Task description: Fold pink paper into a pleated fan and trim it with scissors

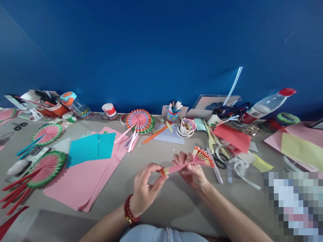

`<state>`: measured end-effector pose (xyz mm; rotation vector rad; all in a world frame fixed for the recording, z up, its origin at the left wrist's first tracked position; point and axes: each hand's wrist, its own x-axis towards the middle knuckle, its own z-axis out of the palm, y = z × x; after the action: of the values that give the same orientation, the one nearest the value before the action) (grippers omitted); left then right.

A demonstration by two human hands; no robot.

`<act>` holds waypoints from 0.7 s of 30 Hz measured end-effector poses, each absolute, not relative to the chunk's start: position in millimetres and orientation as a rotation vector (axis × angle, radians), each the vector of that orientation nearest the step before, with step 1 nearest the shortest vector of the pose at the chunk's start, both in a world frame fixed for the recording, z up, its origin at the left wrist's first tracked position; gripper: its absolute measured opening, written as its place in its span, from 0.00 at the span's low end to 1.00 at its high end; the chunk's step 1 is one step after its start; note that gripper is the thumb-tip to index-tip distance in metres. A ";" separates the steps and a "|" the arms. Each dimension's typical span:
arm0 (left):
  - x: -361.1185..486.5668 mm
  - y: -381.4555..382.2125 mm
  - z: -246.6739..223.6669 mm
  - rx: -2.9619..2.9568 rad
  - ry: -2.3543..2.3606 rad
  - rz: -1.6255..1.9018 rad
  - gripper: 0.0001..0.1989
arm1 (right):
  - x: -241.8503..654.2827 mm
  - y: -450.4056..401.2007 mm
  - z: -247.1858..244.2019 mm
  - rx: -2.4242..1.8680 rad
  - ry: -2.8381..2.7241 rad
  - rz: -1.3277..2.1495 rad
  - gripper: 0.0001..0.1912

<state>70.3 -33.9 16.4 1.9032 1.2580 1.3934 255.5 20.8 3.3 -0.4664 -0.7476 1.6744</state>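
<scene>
Clock centred on the held pleated paper (174,168): pink, orange and pale yellow bands at both ends. Bracelet (127,208) at 8: dark red, one gold bit. At 9: large fan (46,168), pink with green rim, red sticks (19,193); turquoise sheets (84,149), pink sheets (75,188). At 10: front fan (138,118), pink centre, orange and lilac rings; rear fan (151,127) edged green. Between 11 and 12: pot (172,117), blue, yellow spots. Wall (161,50) at 12: deep blue. At 2: red paper (234,137), clear bottle (267,105), red cap (287,91). At 3: pale yellow sheet (302,149). Surface (151,153): greyish beige.
</scene>
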 end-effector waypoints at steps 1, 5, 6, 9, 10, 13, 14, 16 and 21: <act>70.7 -33.8 16.3 1.906 1.252 1.403 0.10 | 255.6 20.9 2.6 -0.467 -0.749 1.675 0.17; 72.2 -32.4 15.9 1.890 1.184 1.456 0.08 | 256.2 21.0 -1.6 -0.488 -0.759 1.669 0.18; 72.3 -31.8 16.1 1.884 1.163 1.465 0.08 | 256.4 21.0 -2.4 -0.503 -0.763 1.665 0.18; 72.1 -29.6 17.7 1.887 1.122 1.475 0.07 | 256.5 21.0 -2.9 -0.550 -0.770 1.653 0.19; 71.7 -28.8 18.4 1.891 1.110 1.473 0.07 | 256.5 21.1 -2.6 -0.559 -0.770 1.650 0.19; 70.3 -27.2 18.9 1.882 1.082 1.472 0.06 | 256.6 21.2 -1.2 -0.558 -0.775 1.650 0.19; 69.9 -27.0 18.2 1.868 1.083 1.469 0.05 | 256.6 21.1 -0.8 -0.552 -0.776 1.649 0.19; 69.3 -27.5 15.1 1.832 1.096 1.452 0.04 | 256.8 21.0 -0.3 -0.542 -0.784 1.645 0.18; 70.1 -31.1 5.1 1.717 1.211 1.351 0.04 | 258.5 23.1 0.5 -0.580 -0.836 1.600 0.17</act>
<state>70.1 -31.1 5.1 1.7168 1.2115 1.3509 258.5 23.1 0.5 -0.5796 -0.8364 1.5999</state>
